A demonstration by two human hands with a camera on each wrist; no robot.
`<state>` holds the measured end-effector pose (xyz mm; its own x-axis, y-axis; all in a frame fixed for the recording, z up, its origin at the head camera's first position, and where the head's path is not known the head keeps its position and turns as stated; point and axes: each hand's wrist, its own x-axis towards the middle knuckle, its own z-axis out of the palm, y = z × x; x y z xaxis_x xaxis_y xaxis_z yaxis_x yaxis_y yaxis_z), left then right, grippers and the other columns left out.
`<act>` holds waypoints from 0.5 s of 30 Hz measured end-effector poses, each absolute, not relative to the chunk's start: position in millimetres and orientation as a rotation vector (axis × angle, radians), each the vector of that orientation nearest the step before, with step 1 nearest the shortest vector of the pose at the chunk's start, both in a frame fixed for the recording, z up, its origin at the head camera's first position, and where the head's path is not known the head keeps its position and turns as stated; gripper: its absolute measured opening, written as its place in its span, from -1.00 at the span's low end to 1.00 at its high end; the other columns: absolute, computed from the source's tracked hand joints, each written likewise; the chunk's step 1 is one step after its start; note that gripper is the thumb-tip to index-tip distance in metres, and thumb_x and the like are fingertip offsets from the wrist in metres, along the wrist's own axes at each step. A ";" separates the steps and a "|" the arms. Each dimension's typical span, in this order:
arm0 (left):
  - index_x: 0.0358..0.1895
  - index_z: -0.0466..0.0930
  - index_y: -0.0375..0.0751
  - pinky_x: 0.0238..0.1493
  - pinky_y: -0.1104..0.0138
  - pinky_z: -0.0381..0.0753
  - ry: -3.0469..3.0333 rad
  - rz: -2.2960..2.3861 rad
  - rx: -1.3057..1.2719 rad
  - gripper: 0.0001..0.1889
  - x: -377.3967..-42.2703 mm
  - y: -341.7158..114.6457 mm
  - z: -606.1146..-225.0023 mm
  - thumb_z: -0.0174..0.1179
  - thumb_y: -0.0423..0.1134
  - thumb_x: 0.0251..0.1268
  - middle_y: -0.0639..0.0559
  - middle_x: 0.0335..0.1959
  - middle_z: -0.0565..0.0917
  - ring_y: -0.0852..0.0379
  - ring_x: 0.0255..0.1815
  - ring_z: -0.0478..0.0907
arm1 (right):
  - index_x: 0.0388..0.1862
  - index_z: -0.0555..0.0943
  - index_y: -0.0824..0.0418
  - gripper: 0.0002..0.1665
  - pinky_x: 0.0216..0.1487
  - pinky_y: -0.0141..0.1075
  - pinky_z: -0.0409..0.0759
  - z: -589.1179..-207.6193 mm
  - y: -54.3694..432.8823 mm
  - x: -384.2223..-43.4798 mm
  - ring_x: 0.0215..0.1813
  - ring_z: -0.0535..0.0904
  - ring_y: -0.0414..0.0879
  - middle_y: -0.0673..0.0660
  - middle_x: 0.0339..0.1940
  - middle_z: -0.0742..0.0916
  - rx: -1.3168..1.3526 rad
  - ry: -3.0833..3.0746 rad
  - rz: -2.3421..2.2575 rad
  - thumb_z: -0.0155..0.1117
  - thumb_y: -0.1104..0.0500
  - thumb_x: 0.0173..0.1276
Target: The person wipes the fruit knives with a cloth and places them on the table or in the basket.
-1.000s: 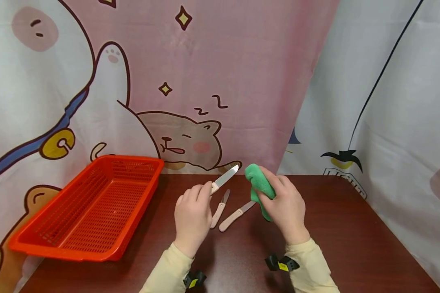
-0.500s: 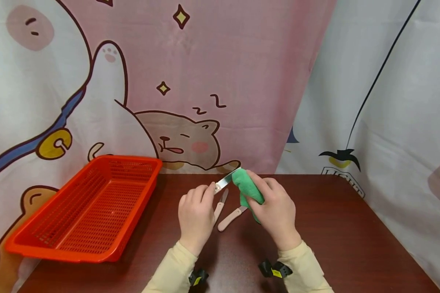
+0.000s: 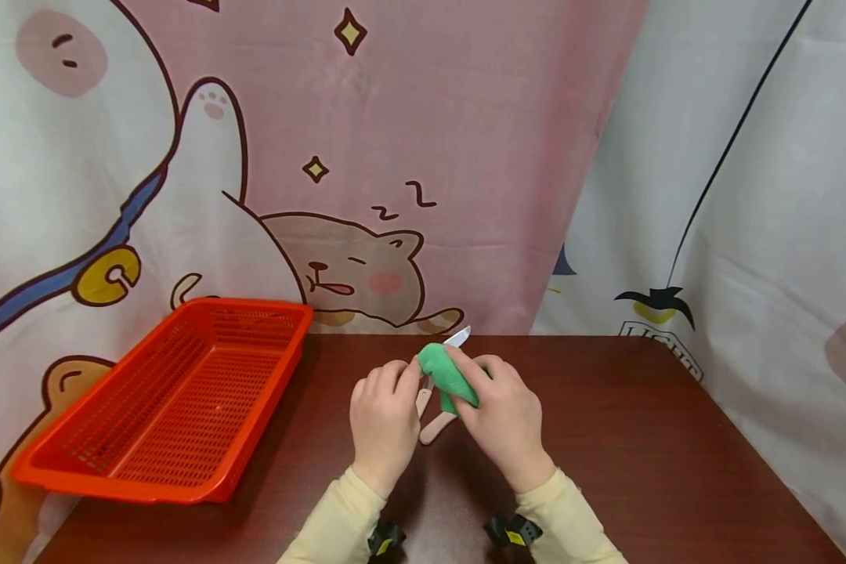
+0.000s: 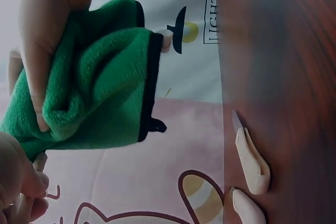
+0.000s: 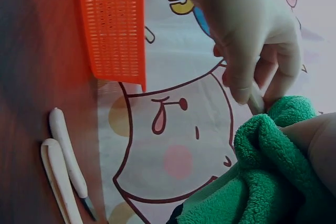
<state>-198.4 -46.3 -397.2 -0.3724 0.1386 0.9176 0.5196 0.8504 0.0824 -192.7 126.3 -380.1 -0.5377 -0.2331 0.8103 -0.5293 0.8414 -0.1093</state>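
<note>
My left hand (image 3: 386,419) grips the pale handle of a small knife (image 3: 459,336), whose blade tip shows past a green cloth. The green cloth (image 3: 446,373), edged in black, is pinched in my right hand (image 3: 502,415) and wraps the blade close to the handle. In the right wrist view the knife's handle (image 5: 256,99) leads from the left fingers into the folded cloth (image 5: 273,161). Two more knives lie on the table below the hands: one knife (image 4: 252,163) and a second knife (image 4: 247,206), both with pale handles and partly hidden in the head view.
An orange plastic basket (image 3: 236,446) with slotted walls stands on the left of the dark wooden table (image 3: 648,439). A cartoon-printed curtain (image 3: 493,157) hangs right behind the table's back edge.
My right hand has brought the cloth leftward onto the knife blade and slid it down to the handle. The left hand, still holding the knife, has shifted slightly right.
</note>
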 end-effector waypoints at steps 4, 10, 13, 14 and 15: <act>-0.10 0.66 -0.21 -0.44 0.13 0.55 -1.943 -0.454 -0.499 -0.72 -197.3 -45.2 -396.6 0.45 -0.36 0.09 -0.08 -0.28 0.61 -0.04 -0.37 0.58 | 0.26 0.60 -0.08 -0.12 -0.57 -0.09 0.61 -382.6 125.4 -193.5 -0.26 0.60 0.05 0.13 -0.23 0.64 0.548 -2.146 0.427 0.71 0.17 -0.13; -0.08 0.67 -0.22 -0.45 0.14 0.54 -1.942 -0.474 -0.509 -0.72 -196.3 -45.1 -397.2 0.41 -0.40 0.10 -0.08 -0.29 0.61 -0.04 -0.37 0.58 | 0.24 0.61 -0.08 -0.15 -0.59 -0.08 0.60 -384.2 127.7 -196.7 -0.25 0.60 0.06 0.13 -0.23 0.64 0.532 -2.136 0.436 0.69 0.19 -0.12; -0.06 0.68 -0.23 -0.46 0.14 0.52 -1.942 -0.482 -0.508 -0.69 -195.8 -45.2 -397.9 0.37 -0.46 0.08 -0.08 -0.28 0.62 -0.04 -0.37 0.58 | 0.23 0.62 -0.07 -0.18 -0.57 -0.07 0.61 -385.0 131.0 -199.9 -0.25 0.61 0.07 0.14 -0.23 0.65 0.513 -2.132 0.441 0.68 0.20 -0.09; -0.05 0.68 -0.23 -0.47 0.14 0.52 -1.942 -0.486 -0.508 -0.69 -195.7 -45.3 -397.9 0.34 -0.47 0.08 -0.08 -0.28 0.62 -0.04 -0.37 0.58 | 0.23 0.62 -0.07 -0.20 -0.57 -0.06 0.61 -385.2 132.5 -201.1 -0.25 0.61 0.07 0.14 -0.23 0.65 0.503 -2.131 0.441 0.67 0.20 -0.08; -0.04 0.68 -0.23 -0.47 0.14 0.51 -1.941 -0.490 -0.509 -0.68 -195.5 -45.2 -398.0 0.33 -0.48 0.08 -0.08 -0.28 0.62 -0.04 -0.36 0.58 | 0.23 0.62 -0.07 -0.21 -0.58 -0.06 0.61 -385.4 134.2 -202.3 -0.26 0.62 0.08 0.15 -0.23 0.66 0.491 -2.129 0.442 0.66 0.20 -0.06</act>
<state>-195.5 -45.2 -398.0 -0.3857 0.1326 0.9131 0.5499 0.8277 0.1121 -202.3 134.2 -385.4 -0.5332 -0.1823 0.8261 -0.4963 0.8582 -0.1309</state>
